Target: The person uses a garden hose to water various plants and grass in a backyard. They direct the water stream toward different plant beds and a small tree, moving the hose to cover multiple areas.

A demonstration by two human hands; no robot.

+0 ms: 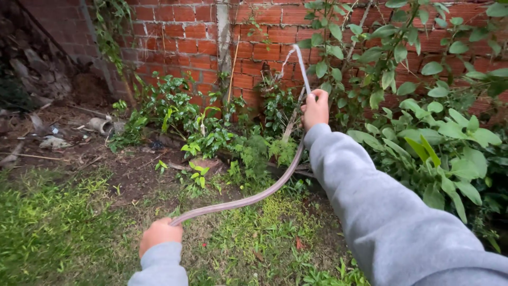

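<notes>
Soft, even daylight falls around me; no hard shadows, no glare; the far left corner sits dim; my view bends slightly at the edges; focus is sharp.

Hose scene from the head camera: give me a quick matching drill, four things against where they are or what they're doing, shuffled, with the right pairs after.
Things:
1. right hand
2. left hand
3. brick wall
4. hose

Places or states:
A. behind the plants, at the top of the view
B. grips the hose low, over the grass
C. curves from one hand up to the other
D. grips the hose high, near its tip, by the leaves

Pairs: 1-D, 2-B, 3-A, 4-C
</notes>
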